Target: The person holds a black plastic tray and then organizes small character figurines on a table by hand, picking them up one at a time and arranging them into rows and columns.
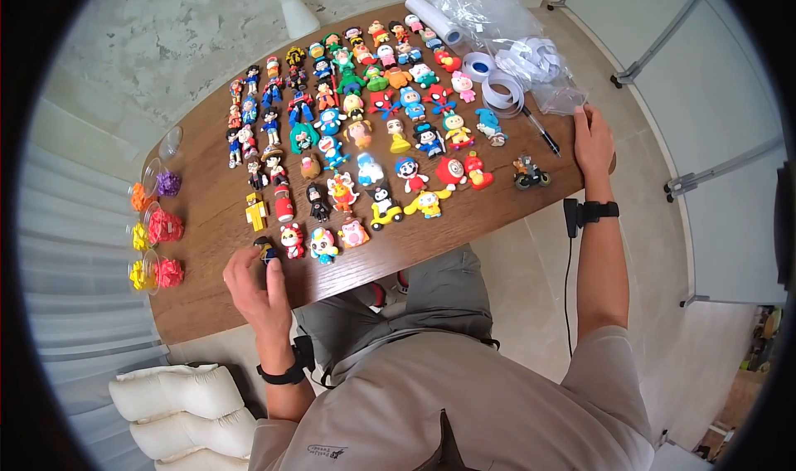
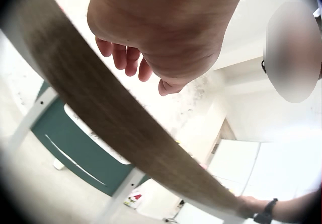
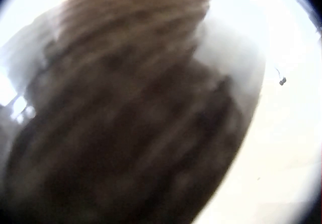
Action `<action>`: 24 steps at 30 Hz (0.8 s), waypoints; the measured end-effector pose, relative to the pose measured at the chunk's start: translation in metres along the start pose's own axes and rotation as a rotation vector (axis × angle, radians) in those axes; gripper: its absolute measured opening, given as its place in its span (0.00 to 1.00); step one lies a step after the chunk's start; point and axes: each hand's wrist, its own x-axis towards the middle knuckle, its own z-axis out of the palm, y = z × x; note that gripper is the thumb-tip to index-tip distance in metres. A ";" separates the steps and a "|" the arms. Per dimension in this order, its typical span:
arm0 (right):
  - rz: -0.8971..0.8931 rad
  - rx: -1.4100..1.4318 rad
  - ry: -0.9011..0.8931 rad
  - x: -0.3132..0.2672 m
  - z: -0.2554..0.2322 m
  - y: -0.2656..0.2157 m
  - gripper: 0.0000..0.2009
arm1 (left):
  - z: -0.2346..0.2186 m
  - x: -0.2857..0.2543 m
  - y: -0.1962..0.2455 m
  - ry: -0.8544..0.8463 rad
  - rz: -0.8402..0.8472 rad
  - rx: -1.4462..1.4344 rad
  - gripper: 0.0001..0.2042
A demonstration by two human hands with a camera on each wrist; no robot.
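My left hand (image 1: pixel 259 295) is at the table's near edge, with thumb and fingertips around a small dark figurine (image 1: pixel 265 250) at the left end of the nearest row. Beside it lies a red-and-white tiger-like figurine (image 1: pixel 291 240), then a blue-and-white one (image 1: pixel 323 245). In the left wrist view the hand (image 2: pixel 161 27) is above the table edge (image 2: pixel 115 118), fingers bent down; the figurine is hidden there. My right hand (image 1: pixel 594 146) rests on the table's right edge, fingers relaxed, near a black pen (image 1: pixel 543 134).
Rows of colourful figurines (image 1: pixel 358 133) cover the middle of the wooden table (image 1: pixel 199 247). Clear cups of yellow, red, orange and purple pieces (image 1: pixel 168 184) stand at the left. Tape rolls (image 1: pixel 502 94) and clear plastic bags (image 1: pixel 481 7) lie far right; a motorcycle figurine (image 1: pixel 531 173) sits nearer.
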 end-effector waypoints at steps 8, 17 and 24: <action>0.015 0.023 -0.021 0.000 0.000 0.004 0.27 | 0.042 0.036 0.168 -0.636 0.563 -0.242 0.29; 0.002 0.044 -0.018 0.001 0.002 0.008 0.27 | 0.144 0.012 0.267 -0.617 0.925 -0.133 0.32; -0.016 0.059 -0.003 0.000 0.002 0.008 0.27 | 0.170 0.013 0.266 -0.643 0.882 -0.002 0.34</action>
